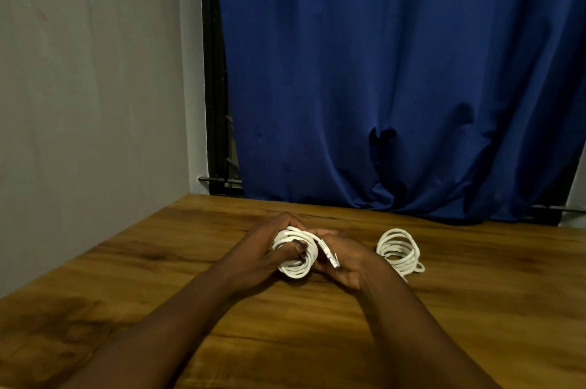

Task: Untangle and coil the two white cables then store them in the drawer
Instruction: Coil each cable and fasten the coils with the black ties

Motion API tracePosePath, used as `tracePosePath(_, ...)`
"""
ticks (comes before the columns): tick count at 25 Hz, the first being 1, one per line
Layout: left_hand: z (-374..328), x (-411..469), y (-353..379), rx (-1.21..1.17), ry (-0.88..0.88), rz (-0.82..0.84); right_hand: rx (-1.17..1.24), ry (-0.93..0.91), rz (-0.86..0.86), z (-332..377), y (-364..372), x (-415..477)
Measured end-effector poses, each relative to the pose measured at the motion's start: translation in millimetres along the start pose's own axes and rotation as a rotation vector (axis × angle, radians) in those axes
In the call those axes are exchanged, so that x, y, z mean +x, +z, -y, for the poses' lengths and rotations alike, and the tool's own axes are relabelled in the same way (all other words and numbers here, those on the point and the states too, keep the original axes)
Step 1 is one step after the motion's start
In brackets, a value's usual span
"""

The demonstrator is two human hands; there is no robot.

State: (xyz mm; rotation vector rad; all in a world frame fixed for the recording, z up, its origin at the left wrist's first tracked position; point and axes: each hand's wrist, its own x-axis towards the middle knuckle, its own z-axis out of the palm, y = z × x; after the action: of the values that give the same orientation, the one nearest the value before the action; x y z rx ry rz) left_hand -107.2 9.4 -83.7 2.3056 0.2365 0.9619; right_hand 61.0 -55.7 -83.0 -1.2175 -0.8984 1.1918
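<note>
My left hand [266, 250] grips the coiled white cable [296, 262] just above the wooden table [475, 309], fingers curled through its loops. My right hand [347, 263] pinches the cable's plug end [329, 257], whose long axis points down towards me. The second coiled cable [400, 249] lies flat just right.

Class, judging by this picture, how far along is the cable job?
Done: the right coil lies wound on the table. In hand: the left hand and right hand grip the held coil, its plug sticking out. Left: storing both coils; no drawer shows.
</note>
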Motion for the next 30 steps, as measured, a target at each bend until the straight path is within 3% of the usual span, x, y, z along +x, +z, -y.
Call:
tracePosePath(6, -2, 1, 5, -0.063, -0.031, -0.040, 0.241, -0.225, -0.288, 15, 2, 0)
tracePosePath(9, -5, -1, 6, -0.129, -0.086, -0.099, 0.303, -0.312, -0.345, 20, 6, -1)
tracePosePath(13, -4, 4, 10, -0.346, -0.270, -0.215, 0.223, -0.439, -0.424, 26, 16, -6)
tracePosePath(18, 4, 9, 9, -0.492, -0.421, -0.262, 0.009, -0.540, -0.208, 23, 18, -12)
tracePosePath(22, 2, 7, 10, -0.451, -0.423, -0.172, -0.385, -0.493, -0.015, 20, 19, -10)
tracePosePath(30, 7, 1, 6, -0.339, -0.449, 0.012, -0.700, -0.575, 0.047, 15, 17, -18)
